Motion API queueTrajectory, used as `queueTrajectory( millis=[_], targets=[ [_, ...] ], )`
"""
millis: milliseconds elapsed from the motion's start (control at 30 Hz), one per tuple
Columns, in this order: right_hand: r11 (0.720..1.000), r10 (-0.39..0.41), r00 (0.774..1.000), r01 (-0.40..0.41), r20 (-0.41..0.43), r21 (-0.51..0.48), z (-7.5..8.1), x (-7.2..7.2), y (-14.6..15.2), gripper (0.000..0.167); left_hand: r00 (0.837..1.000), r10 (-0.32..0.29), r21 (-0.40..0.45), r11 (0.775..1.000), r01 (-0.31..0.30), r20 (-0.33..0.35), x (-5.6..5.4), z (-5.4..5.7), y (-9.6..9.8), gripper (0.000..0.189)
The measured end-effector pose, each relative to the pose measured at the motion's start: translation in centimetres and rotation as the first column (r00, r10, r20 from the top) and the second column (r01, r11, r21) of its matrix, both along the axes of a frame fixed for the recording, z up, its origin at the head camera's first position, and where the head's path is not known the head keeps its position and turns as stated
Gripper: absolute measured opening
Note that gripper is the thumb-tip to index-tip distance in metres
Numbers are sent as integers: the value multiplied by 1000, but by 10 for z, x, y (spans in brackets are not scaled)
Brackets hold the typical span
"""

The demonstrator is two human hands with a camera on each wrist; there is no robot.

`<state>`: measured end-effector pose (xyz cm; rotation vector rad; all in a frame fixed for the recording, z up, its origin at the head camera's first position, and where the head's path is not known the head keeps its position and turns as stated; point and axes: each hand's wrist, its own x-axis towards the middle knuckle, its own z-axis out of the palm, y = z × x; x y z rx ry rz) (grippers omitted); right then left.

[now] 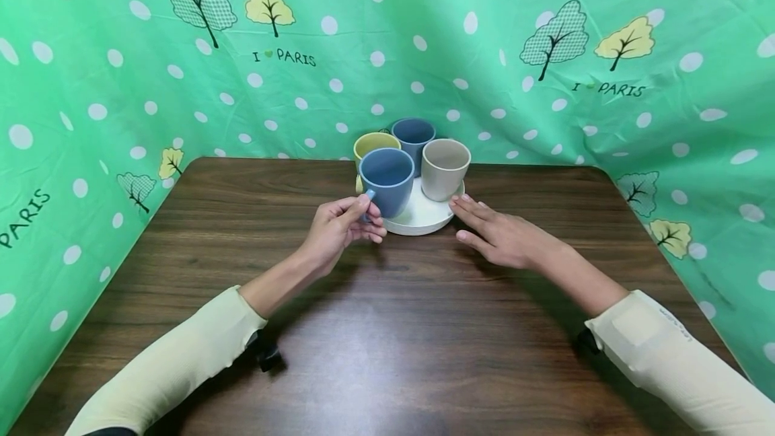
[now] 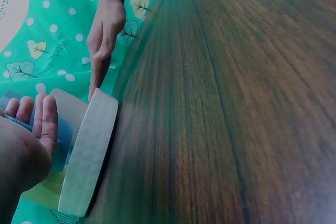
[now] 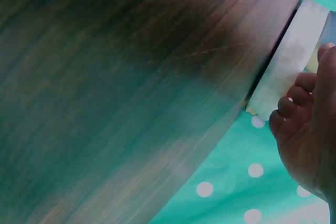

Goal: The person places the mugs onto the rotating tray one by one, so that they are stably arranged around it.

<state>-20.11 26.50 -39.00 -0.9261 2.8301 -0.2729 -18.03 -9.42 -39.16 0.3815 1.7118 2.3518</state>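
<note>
My left hand (image 1: 345,226) pinches the handle of the nearer blue mug (image 1: 390,187), thumb on top. That mug is upright over the front left of a round white tray (image 1: 418,224). My right hand (image 1: 505,234) reaches in from the right with fingers extended, its fingertips at the tray's right rim beside a beige mug (image 1: 446,170). Behind stand a yellow mug (image 1: 375,142), partly hidden by the nearer blue one, and another blue mug (image 1: 414,132). In the left wrist view the tray (image 2: 92,153) shows side-on with the left hand (image 2: 26,140) beside it.
The tray stands near the back edge of a dark wooden table (image 1: 387,328). A green polka-dot cloth (image 1: 339,39) printed with trees hangs behind the table and along its sides. Pale sleeves (image 1: 181,348) cover both forearms.
</note>
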Motion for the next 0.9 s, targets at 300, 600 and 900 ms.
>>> queueTrajectory(
  millis=[300, 600, 900],
  targets=[
    [1000, -9, 1000, 9, 6, 3, 1, 1, -1, 69, 1000, -5, 6, 1000, 5, -2, -4, -4, 8, 29],
    [1000, -10, 1000, 10, 4, 5, 0, 1, 0, 69, 1000, -12, 8, 1000, 12, 9, -8, -7, 18, 30],
    [1000, -3, 1000, 3, -3, 1, 0, 1, -1, 68, 1000, -10, -3, 1000, 10, 19, -11, -11, 23, 29]
  ],
)
